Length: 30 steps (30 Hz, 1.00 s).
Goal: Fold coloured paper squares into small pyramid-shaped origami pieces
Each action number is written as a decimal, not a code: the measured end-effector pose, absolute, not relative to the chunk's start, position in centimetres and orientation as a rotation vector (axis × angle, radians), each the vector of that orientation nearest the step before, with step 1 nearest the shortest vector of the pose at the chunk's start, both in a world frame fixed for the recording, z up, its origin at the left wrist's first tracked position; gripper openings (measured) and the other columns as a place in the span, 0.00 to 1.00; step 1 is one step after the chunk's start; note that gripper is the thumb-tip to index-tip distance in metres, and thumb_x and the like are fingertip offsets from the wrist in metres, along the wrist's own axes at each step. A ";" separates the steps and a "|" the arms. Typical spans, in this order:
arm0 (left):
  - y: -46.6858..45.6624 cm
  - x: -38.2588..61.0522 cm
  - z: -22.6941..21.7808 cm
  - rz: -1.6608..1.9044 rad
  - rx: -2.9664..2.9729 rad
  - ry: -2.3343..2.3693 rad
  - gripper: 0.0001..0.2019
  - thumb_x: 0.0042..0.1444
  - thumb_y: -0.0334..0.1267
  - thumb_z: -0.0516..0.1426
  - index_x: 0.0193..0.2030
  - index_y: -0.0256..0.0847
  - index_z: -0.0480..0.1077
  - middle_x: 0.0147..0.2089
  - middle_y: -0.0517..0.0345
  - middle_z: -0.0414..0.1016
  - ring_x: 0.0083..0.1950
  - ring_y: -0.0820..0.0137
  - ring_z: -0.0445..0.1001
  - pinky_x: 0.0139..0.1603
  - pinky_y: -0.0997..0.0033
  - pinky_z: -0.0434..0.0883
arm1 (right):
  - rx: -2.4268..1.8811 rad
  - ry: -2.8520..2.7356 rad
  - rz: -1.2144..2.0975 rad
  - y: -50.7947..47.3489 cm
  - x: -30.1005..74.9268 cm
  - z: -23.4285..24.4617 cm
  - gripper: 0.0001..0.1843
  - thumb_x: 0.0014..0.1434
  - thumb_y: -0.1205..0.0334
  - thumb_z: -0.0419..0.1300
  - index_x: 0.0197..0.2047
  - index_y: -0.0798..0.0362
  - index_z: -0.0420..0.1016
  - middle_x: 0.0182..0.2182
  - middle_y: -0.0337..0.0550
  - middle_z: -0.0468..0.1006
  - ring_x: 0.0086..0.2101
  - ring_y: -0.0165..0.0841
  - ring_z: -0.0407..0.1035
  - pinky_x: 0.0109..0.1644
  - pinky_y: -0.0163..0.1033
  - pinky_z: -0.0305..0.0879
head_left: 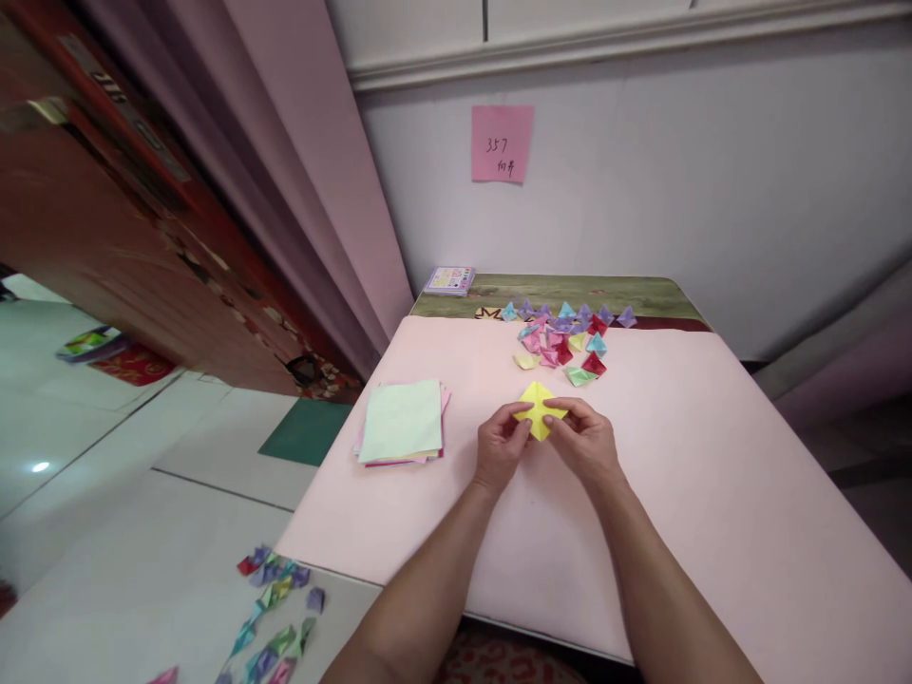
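Note:
Between my two hands is a folded piece of yellow origami paper (540, 396), diamond-shaped with a crease down its middle. My left hand (502, 443) pinches its left corner between thumb and fingers. On the opposite corner, my right hand (590, 443) has the same pinch. The paper is held over the pink-covered table (684, 456). Just beyond it lies a cluster of small folded paper boats (560, 334) in purple, blue, pink, red, yellow and green. To the left of my hands rests a stack of square paper sheets (401, 421), pale green on top.
A packet of paper (450, 279) sits at the table's far left corner. More folded paper pieces (275, 608) are scattered on the floor at lower left. A pink note (502, 143) hangs on the wall behind. A curtain (306, 171) and a reddish door (142, 256) stand left.

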<state>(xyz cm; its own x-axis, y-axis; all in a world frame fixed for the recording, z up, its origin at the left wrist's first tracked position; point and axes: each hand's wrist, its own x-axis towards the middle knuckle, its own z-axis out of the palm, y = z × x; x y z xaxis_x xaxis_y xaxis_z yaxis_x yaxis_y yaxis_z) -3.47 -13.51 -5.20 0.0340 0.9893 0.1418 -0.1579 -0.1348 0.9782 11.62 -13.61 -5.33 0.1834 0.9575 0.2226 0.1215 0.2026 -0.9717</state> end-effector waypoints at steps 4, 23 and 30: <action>-13.2 -3.6 -5.5 1.326 1.261 1.045 0.15 0.52 0.39 0.64 0.46 0.41 0.77 0.39 0.55 0.79 0.34 0.71 0.75 0.37 0.72 0.73 | -1.128 -1.295 0.884 -13.4 11.9 -5.2 0.20 0.51 0.56 0.68 0.48 0.50 0.79 0.44 0.46 0.76 0.37 0.34 0.73 0.41 0.41 0.74; -12.9 -3.5 -5.4 1.281 1.073 0.935 0.14 0.51 0.45 0.65 0.40 0.38 0.74 0.38 0.53 0.78 0.38 0.67 0.77 0.40 0.67 0.75 | -1.335 -1.234 0.901 -13.7 11.2 -5.7 0.16 0.53 0.47 0.67 0.34 0.53 0.82 0.24 0.42 0.79 0.23 0.32 0.70 0.24 0.35 0.66; -12.9 -3.2 -5.6 1.228 1.021 0.915 0.15 0.48 0.45 0.67 0.35 0.36 0.71 0.25 0.62 0.73 0.23 0.76 0.70 0.25 0.76 0.69 | -1.319 -1.201 0.967 -13.7 10.9 -5.8 0.17 0.53 0.48 0.66 0.37 0.54 0.81 0.29 0.43 0.81 0.25 0.33 0.72 0.27 0.35 0.68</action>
<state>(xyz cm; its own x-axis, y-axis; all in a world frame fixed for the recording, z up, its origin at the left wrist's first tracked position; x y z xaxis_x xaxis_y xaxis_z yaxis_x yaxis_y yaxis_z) -3.17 -12.87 -5.62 0.1230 0.9924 -0.0102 -0.2934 0.0462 0.9549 10.88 -13.72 -5.85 0.1669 0.9824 0.0836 0.1278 0.0625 -0.9898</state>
